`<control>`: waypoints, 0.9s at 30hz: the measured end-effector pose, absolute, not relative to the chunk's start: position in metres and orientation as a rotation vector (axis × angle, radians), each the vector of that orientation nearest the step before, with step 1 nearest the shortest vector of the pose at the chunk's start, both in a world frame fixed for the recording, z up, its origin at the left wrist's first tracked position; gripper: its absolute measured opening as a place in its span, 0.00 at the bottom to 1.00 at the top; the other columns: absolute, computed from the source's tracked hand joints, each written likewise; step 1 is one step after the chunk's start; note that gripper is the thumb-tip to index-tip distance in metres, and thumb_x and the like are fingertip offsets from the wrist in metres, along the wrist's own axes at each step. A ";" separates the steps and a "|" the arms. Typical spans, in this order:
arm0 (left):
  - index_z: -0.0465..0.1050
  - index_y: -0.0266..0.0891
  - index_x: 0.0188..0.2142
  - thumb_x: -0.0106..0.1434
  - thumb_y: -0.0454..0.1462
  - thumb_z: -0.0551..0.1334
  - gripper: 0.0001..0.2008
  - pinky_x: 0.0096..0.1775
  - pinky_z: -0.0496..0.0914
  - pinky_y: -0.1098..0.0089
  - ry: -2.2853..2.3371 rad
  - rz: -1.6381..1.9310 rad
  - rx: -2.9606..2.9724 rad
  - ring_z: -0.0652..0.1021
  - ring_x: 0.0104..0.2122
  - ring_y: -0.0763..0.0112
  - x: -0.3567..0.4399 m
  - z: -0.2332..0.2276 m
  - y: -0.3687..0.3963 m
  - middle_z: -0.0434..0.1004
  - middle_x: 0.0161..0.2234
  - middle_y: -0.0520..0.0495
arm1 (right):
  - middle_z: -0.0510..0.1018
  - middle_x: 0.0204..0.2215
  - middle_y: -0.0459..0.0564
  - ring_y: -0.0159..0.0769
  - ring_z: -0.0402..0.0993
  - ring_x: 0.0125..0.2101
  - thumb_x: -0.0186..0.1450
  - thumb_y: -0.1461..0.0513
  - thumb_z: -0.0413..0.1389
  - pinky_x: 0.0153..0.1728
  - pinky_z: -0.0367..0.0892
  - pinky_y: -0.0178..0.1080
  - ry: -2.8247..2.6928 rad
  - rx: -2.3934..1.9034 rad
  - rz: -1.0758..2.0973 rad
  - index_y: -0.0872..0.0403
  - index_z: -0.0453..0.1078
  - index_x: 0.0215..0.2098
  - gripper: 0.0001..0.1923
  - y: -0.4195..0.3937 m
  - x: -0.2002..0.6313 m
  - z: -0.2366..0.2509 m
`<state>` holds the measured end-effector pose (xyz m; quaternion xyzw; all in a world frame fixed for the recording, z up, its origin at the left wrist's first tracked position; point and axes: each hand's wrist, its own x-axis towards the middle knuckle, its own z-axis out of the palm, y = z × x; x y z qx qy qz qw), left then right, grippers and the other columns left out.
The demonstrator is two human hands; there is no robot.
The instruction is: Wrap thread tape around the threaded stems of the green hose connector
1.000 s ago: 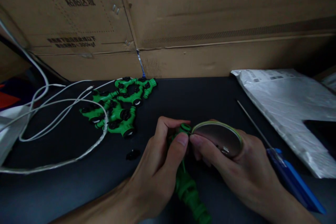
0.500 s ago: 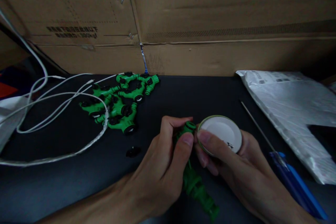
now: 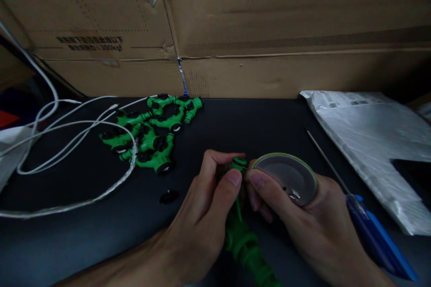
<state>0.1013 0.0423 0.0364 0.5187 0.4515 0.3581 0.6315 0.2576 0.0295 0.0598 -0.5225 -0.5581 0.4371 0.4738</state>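
My left hand [image 3: 204,217] is closed around a green hose splitter [image 3: 247,244], with its thumb and forefinger by one round end. The splitter's lower part slants down towards the bottom edge. In my right hand [image 3: 308,228] is a shallow round lid [image 3: 286,172], gripped with the thumb across its near side. A few tiny dark and shiny pieces lie inside the lid. My right fingertips are close beside the splitter's upper end; whether they also pinch something small I cannot tell. A small black part [image 3: 169,196] rests on the dark table, left of my left hand.
Several green splitters with black fittings [image 3: 158,159] are piled at the back left, near looped white cables [image 3: 128,171]. A screwdriver with a blue handle [image 3: 377,237] lies at the right beside a silvery package [image 3: 367,130]. Behind stands a large cardboard box [image 3: 235,18].
The lid has tilted, and its inside now looks greyer and wider. Both hands have shifted slightly left in the picture, still closed on the splitter and the lid.
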 end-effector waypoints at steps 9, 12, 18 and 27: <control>0.69 0.44 0.47 0.74 0.50 0.56 0.14 0.35 0.70 0.69 1.027 0.858 1.129 0.77 0.34 0.68 0.103 0.037 0.042 0.77 0.33 0.52 | 0.71 0.18 0.41 0.23 0.68 0.20 0.71 0.58 0.56 0.22 0.66 0.22 -1.404 -1.273 1.051 0.55 0.68 0.22 0.19 0.030 0.260 0.059; 0.69 0.46 0.47 0.74 0.50 0.56 0.13 0.37 0.70 0.70 1.010 0.861 1.147 0.77 0.35 0.70 0.101 0.037 0.043 0.77 0.35 0.53 | 0.71 0.18 0.41 0.22 0.68 0.20 0.71 0.60 0.56 0.22 0.65 0.21 -1.423 -1.248 1.052 0.55 0.68 0.22 0.19 0.031 0.261 0.060; 0.68 0.44 0.46 0.75 0.48 0.56 0.12 0.39 0.71 0.69 0.987 0.823 1.144 0.77 0.34 0.70 0.102 0.042 0.043 0.77 0.35 0.52 | 0.72 0.21 0.40 0.22 0.69 0.23 0.71 0.61 0.57 0.25 0.66 0.20 -1.412 -1.173 1.099 0.54 0.68 0.24 0.17 0.030 0.262 0.059; 0.69 0.44 0.48 0.75 0.48 0.54 0.13 0.46 0.72 0.64 1.059 0.887 1.178 0.78 0.35 0.66 0.106 0.042 0.038 0.76 0.31 0.51 | 0.66 0.19 0.41 0.23 0.63 0.21 0.73 0.56 0.55 0.23 0.62 0.24 -1.253 -1.129 1.320 0.56 0.66 0.23 0.22 0.029 0.259 0.061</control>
